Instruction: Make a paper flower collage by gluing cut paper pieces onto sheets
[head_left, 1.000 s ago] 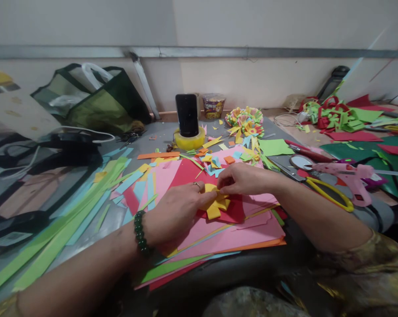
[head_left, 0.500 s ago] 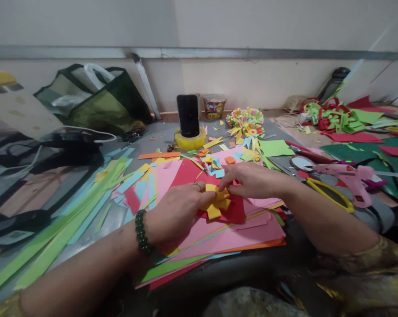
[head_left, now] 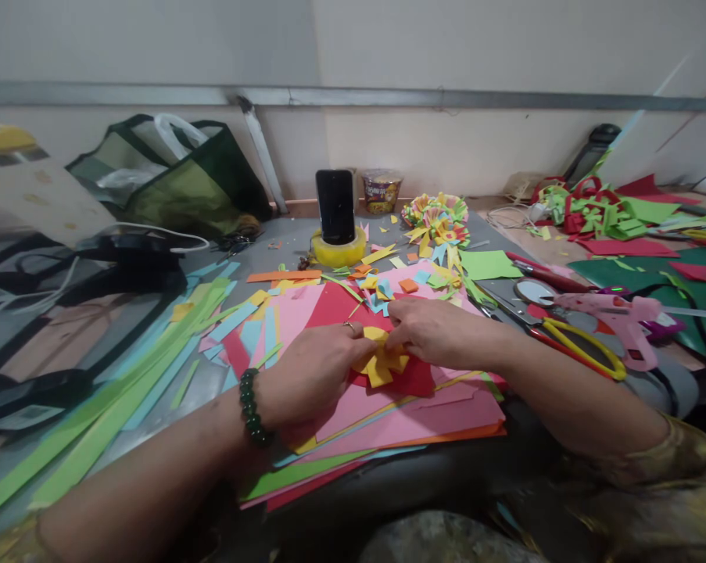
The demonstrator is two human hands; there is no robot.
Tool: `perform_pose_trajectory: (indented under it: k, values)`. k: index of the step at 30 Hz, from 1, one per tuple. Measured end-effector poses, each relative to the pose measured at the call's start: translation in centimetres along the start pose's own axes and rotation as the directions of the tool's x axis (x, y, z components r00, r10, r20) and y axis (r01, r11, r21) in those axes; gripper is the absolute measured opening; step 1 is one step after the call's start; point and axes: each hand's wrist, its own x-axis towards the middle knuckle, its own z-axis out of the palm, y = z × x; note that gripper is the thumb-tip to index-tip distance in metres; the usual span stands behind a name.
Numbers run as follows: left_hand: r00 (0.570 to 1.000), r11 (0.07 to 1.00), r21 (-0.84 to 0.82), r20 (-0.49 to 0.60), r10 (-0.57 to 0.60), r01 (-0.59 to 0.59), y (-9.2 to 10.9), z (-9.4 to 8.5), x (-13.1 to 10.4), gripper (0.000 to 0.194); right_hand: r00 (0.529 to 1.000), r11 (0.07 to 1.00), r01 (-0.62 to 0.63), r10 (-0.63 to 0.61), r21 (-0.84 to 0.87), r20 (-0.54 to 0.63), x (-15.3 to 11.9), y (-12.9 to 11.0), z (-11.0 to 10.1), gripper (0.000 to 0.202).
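Observation:
A yellow paper flower [head_left: 381, 366] with looped petals lies on a red paper sheet [head_left: 420, 383], on top of a stack of pink paper [head_left: 358, 422] and other coloured sheets. My left hand [head_left: 323, 363], with a ring and a green bead bracelet [head_left: 251, 407] at its wrist, grips the flower's left side. From the right, my right hand [head_left: 428, 332] reaches in with bent fingers closed on the flower's upper right petals. The fingertips partly cover its middle. Small curled blue and yellow paper pieces [head_left: 381, 291] lie just beyond the hands.
Paper strips [head_left: 135, 375] spread over the left side. A phone [head_left: 335, 207] leans in a yellow tape roll [head_left: 338, 252] at the back, near a noodle cup [head_left: 381, 191] and finished-looking paper flowers [head_left: 438, 215]. Scissors [head_left: 587, 348] and a pink glue gun [head_left: 631, 320] lie right.
My right hand has shifted slightly left and closer over the flower, its fingers drawn together more. My left hand stays on the flower's left side.

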Motion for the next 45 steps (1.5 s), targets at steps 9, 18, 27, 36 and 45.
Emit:
perform_pose_trajectory:
  k: [9,18,27,36,45]
  values:
    - [0.998,0.999,0.009,0.035,-0.042,0.042,-0.2,0.0,0.1,0.032,0.998,1.000,0.002,0.000,0.030,-0.064,-0.4,0.2,0.0,0.031]
    - [0.998,0.999,0.012,0.038,-0.044,0.044,-0.3,-0.1,0.0,0.028,1.000,1.000,-0.010,0.010,0.030,-0.015,0.0,0.1,0.1,0.034]
    - [0.996,0.998,0.018,0.059,-0.063,0.062,-0.2,-0.5,0.2,0.022,0.995,0.996,-0.084,0.084,0.018,-0.049,0.2,0.4,0.1,0.036]
    - [1.000,1.000,-0.001,-0.001,-0.019,0.019,-0.6,0.2,0.1,0.027,0.974,0.992,-0.096,0.078,-0.078,-0.214,3.3,2.2,2.0,0.025]
    - [0.999,0.999,0.002,0.014,-0.036,0.036,-0.3,-0.4,0.0,0.020,0.657,0.892,-0.053,0.369,0.448,-0.657,3.1,4.0,2.1,0.026]
